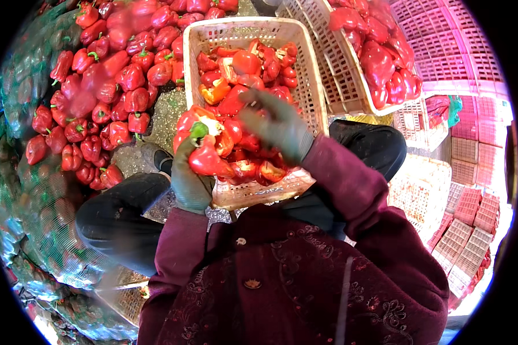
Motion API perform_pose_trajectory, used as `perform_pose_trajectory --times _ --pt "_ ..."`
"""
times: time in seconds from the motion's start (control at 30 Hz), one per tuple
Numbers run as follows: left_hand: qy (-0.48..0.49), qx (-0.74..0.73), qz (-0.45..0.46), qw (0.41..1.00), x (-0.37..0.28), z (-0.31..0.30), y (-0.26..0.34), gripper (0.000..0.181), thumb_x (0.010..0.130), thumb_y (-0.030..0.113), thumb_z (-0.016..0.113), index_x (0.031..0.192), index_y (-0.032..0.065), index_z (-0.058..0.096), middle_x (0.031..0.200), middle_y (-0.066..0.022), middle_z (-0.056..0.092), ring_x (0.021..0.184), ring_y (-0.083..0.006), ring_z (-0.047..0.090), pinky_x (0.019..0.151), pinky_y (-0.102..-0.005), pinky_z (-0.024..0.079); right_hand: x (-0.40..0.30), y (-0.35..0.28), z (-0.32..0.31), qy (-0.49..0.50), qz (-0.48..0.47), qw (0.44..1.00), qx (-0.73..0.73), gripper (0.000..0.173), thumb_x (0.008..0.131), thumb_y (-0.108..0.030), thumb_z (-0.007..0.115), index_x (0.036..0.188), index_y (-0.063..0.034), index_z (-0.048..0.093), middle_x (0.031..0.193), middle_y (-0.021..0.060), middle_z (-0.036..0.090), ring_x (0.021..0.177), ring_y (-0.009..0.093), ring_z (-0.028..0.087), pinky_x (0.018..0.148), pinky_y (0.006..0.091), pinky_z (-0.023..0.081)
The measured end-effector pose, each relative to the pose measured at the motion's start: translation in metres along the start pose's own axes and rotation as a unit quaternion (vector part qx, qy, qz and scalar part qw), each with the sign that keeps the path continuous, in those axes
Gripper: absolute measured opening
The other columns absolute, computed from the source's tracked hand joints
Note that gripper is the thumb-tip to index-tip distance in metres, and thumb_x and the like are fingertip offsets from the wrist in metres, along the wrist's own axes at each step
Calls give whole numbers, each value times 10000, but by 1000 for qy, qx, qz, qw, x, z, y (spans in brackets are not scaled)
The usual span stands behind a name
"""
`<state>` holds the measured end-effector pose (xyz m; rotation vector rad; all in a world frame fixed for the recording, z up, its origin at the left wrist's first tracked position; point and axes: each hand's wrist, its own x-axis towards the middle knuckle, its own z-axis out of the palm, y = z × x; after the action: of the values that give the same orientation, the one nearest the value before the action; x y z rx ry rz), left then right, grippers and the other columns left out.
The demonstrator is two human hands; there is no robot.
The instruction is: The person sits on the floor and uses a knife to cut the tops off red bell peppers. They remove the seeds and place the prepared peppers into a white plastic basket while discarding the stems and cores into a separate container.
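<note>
My left hand (pixel 191 183), in a grey-green glove, grips a torn-open red bell pepper (pixel 207 161) near the front left of a plastic crate. Its green stem (pixel 198 130) and pale core show at the top. Over the crate's middle is my gloved right hand (pixel 278 125), blurred, with the fingers curled toward the left. Whether those fingers hold anything is unclear. Below both hands, the pale perforated crate (pixel 250 197) contains cut red pepper pieces (pixel 247 63), some showing pale ribs, and one orange piece (pixel 216 91).
Whole red bell peppers (pixel 136 99) lie heaped on the ground at left, beside green mesh sacks (pixel 52 224). Another crate (pixel 328 64) of peppers (pixel 377 64) stands at upper right. Pink-lit crates (pixel 440 47), a debris-flecked crate (pixel 418 194) and stacked crates (pixel 462 246) line the right.
</note>
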<state>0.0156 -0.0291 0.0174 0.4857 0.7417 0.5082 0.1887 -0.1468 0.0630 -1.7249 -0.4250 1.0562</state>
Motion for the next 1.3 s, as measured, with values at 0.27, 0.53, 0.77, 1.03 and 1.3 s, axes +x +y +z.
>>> perform_pose_trajectory --times 0.27,0.53,0.77,1.03,1.3 --pt "-75 294 88 949 -44 4 -44 398 942 160 577 1294 -19 525 1146 -100 616 995 -162 607 918 -282 482 -46 20 33 22 -23 963 -268 511 852 -442 659 1076 9 571 915 243 651 885 349 676 748 422 512" --pt "-164 279 -44 945 -68 28 -44 492 939 158 569 1389 0 450 1251 -98 577 1102 -165 578 948 -290 471 -67 71 14 45 -110 984 -135 301 845 -273 637 974 -12 561 778 219 587 698 303 632 620 402 467" --pt "-164 255 -72 950 -65 20 -35 404 929 136 566 1304 -7 517 1158 -90 608 1050 -172 610 886 -313 513 -77 63 2 32 -208 969 -127 228 839 -217 604 905 -15 521 833 234 578 787 441 611 643 479 464" --pt "-150 85 -141 975 -58 23 -36 388 973 190 538 1284 -39 504 1198 -152 609 1098 -255 623 954 -391 518 -78 44 -12 -18 -174 977 -120 336 836 -241 591 1081 -10 577 903 224 605 890 396 604 748 466 470" --pt "-261 39 -129 956 -44 15 -43 424 986 233 503 1313 -36 487 1243 -176 599 1100 -298 626 956 -442 522 -68 54 -28 -34 -215 974 -57 395 743 -114 604 1119 7 595 894 163 625 795 277 623 676 391 491"
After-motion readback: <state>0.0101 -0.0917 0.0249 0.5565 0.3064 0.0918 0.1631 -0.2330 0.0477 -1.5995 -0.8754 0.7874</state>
